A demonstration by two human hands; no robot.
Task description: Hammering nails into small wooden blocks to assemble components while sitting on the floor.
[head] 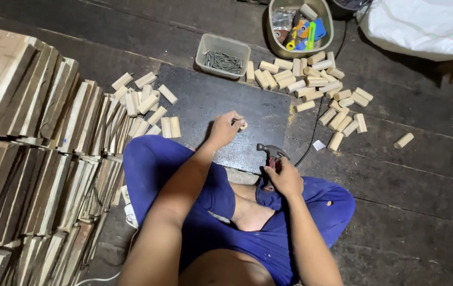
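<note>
From the head camera, a shallow rectangular grey plastic tray point(203, 52) holding dark metal nails sat at the far edge of a dark flat board point(205, 103) on the plank floor. Just to its right stood a rounded olive-green plastic tub point(328, 33) filled with small coloured items in blue, yellow, green and orange plus a clear packet, and beyond that, at the top right corner, lay a white woven sack point(428, 24). A small white scrap of paper point(318, 144) lay beside a thin black cable point(316, 124). The left hand point(225, 128) was closed into a narrow pinch around a short pale wooden dowel piece point(243, 125), held low over the dark board, with what looked like a nail between the fingers, though it was too small to be sure. The right hand point(287, 177) was wrapped tight around the handle of a dark-headed claw hammer point(271, 152), its head raised just above the board's near edge. The dowel piece looked light, smooth and cut square. Similar pale pegs lay heaped to the right point(311, 82) and left point(144, 103), and stacked wooden slats point(41, 159) filled the left side.
</note>
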